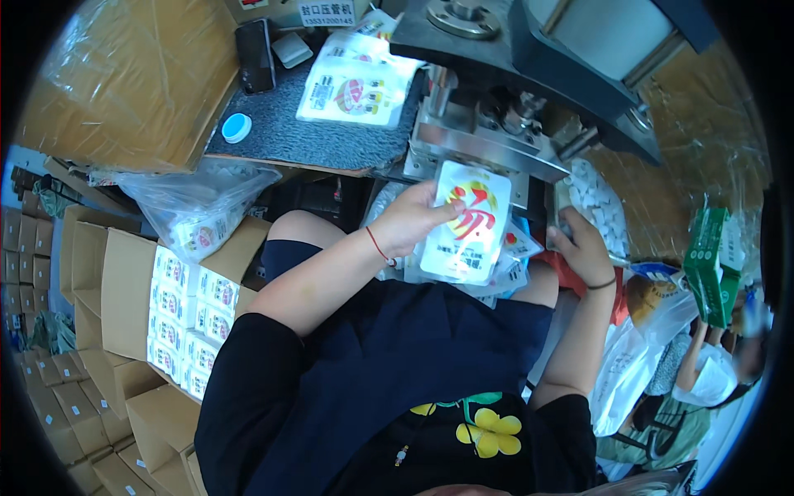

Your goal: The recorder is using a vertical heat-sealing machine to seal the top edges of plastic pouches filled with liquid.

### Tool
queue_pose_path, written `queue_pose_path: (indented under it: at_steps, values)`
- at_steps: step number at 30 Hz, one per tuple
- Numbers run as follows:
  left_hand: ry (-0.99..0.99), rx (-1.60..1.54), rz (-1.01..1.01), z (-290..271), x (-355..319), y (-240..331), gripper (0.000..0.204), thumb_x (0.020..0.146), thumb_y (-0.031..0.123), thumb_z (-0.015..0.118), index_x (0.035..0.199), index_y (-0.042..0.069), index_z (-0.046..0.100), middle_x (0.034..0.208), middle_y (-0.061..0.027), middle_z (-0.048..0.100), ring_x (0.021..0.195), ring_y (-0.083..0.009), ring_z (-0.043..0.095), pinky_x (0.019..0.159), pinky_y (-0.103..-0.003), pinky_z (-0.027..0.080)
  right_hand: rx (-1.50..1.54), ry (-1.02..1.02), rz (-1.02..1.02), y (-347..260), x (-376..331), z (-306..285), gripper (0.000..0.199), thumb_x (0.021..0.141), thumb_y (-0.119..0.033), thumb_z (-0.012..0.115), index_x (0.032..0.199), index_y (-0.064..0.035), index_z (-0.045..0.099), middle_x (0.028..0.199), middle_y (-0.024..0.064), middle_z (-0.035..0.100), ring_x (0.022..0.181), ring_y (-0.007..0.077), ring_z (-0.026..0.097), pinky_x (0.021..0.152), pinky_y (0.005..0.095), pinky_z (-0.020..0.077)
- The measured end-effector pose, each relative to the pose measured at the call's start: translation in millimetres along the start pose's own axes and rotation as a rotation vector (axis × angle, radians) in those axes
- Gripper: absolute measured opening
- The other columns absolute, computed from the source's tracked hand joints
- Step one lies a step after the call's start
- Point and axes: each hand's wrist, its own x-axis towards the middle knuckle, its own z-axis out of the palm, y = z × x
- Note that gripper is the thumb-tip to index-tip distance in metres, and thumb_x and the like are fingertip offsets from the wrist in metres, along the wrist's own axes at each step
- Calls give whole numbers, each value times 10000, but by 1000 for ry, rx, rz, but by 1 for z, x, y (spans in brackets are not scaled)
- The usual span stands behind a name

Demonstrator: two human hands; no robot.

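My left hand (403,221) is closed on the edge of a white pouch (465,255) with red and yellow print, its thumb flat on the printed face. The pouch is tilted just in front of a metal press (496,149). More flat pouches (519,269) lie beneath it over my lap, partly covered. My right hand (589,252) is at the right of the press, beside a heap of small white plastic pieces (597,202). Its fingers are curled with the thumb against them; what they grip, if anything, I cannot make out.
A mat-topped table (277,124) bears a stack of pouches (351,91), a blue-white round lid (236,128) and a phone (255,56). Packed pouches (194,310) fill an open carton at left. Large cartons (124,83) flank the table. A green box (713,264) stands right.
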Motion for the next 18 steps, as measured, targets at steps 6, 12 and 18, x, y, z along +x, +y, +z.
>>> queue_pose_path:
  at_steps: [6, 12, 18]
  values:
    - [788, 1611, 949, -110, 46, 78, 460, 982, 281, 533, 1383, 63, 476, 1322, -253, 526, 1231, -419, 507, 1043, -520, 408, 353, -1, -141, 25, -8, -6, 232, 947, -77, 572, 1167, -9, 588, 964, 92, 594, 903, 215, 580, 847, 320, 470]
    - [301, 1713, 814, -103, -28, 41, 409, 938, 207, 603, 1320, 65, 579, 1336, -201, 570, 1206, -352, 561, 1006, -474, 450, -16, 550, -59, 18, -20, -3, 206, 1021, -141, 528, 1045, 27, 645, 921, 124, 606, 758, 220, 585, 742, 326, 474]
    - [179, 452, 338, -73, -58, 21, 174, 957, 83, 637, 1072, -32, 698, 920, -53, 706, 834, -75, 647, 745, -243, 521, 244, 508, -38, -20, -13, 15, 351, 1071, -299, 431, 974, -11, 607, 856, 69, 559, 827, 186, 545, 787, 316, 443]
